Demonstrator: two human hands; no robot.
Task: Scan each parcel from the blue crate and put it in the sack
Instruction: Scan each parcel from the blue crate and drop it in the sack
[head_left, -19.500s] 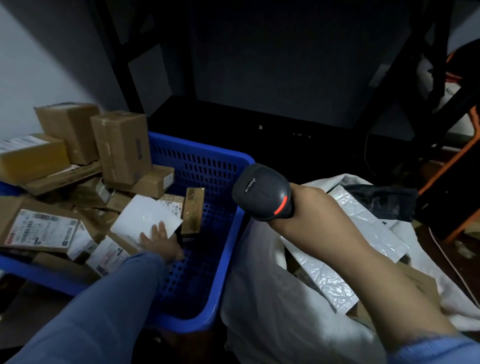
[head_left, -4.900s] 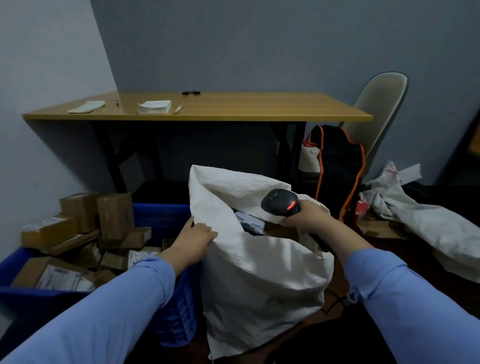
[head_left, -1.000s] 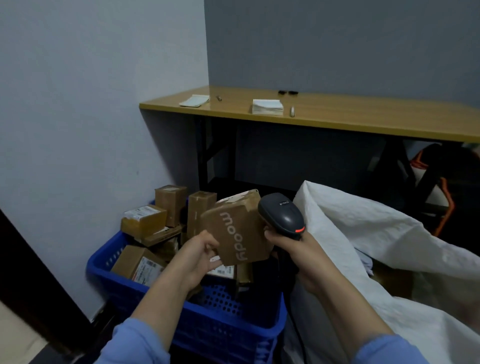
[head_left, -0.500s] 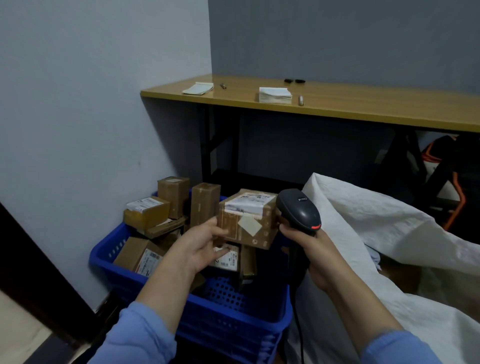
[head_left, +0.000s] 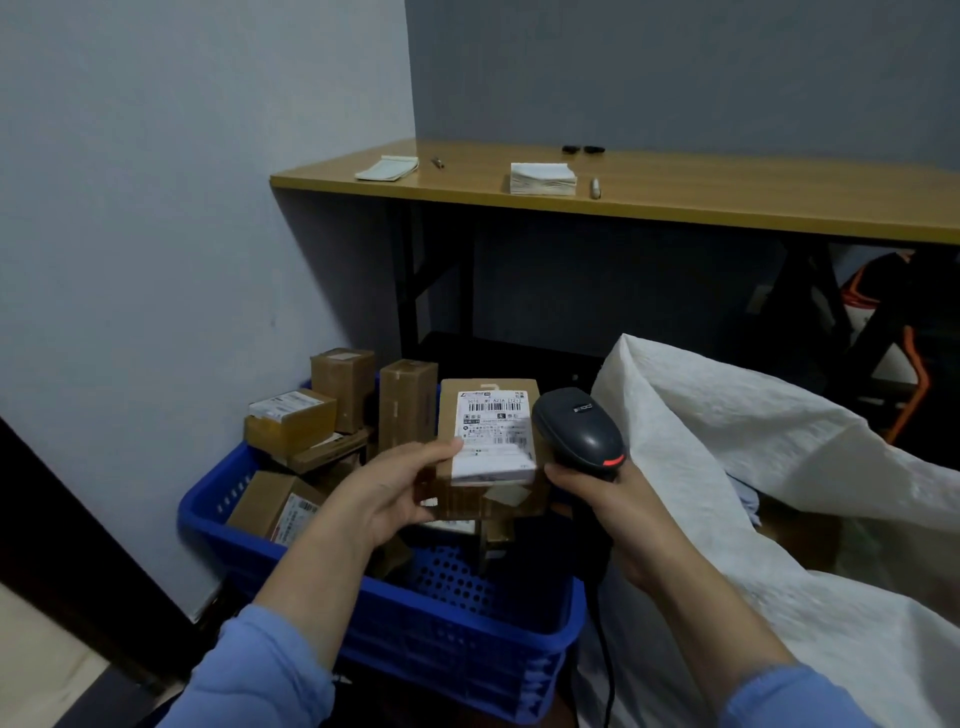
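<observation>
My left hand (head_left: 387, 496) grips a brown cardboard parcel (head_left: 488, 447) above the blue crate (head_left: 457, 629), white shipping label facing up toward me. My right hand (head_left: 610, 506) holds a dark handheld scanner (head_left: 579, 431) with a red-lit strip, right beside the parcel's right edge. Several more cardboard parcels (head_left: 291, 426) lie stacked in the crate's far half. The white woven sack (head_left: 753, 467) stands open at the right, next to the crate.
A wooden table (head_left: 649, 195) with black legs stands behind, holding paper stacks (head_left: 543, 178) and pens. The grey wall is close on the left. An orange-trimmed black bag (head_left: 883, 306) sits under the table at right. The scanner cable hangs down between crate and sack.
My left hand has turned the parcel so its label faces up. The scanner has stayed close to the parcel's right side.
</observation>
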